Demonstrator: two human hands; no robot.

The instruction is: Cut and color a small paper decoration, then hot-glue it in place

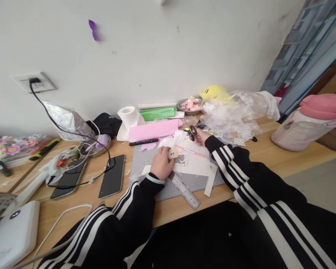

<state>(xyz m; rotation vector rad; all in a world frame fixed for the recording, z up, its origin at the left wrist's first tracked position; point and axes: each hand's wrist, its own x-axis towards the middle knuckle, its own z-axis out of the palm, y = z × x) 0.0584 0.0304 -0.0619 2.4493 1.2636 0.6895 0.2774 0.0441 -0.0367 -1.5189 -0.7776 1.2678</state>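
Note:
My left hand (161, 163) is closed on a small round, pale orange cutout with a face (173, 153), held over the grey mat. Farther back on the right, my right hand (201, 137) has its fingers on the black handles of a pair of scissors (192, 131); the blades are hard to make out. Between the hands lies a white sheet with a printed drawing (194, 166), with a pink and white pen (193, 151) across it. A ruler (186, 192) sticks out towards me from below my left hand. A white strip (211, 181) lies at the sheet's right.
Behind the mat (168, 192) are a pink roll (155, 129), a black marker (144, 142), a white roll (130, 117) and a bowl of cutouts (189, 111). Clear plastic bags (226, 117) and a pink-lidded bottle (302, 127) stand right. Phones (112, 177), cables and a glue gun (49, 166) lie left.

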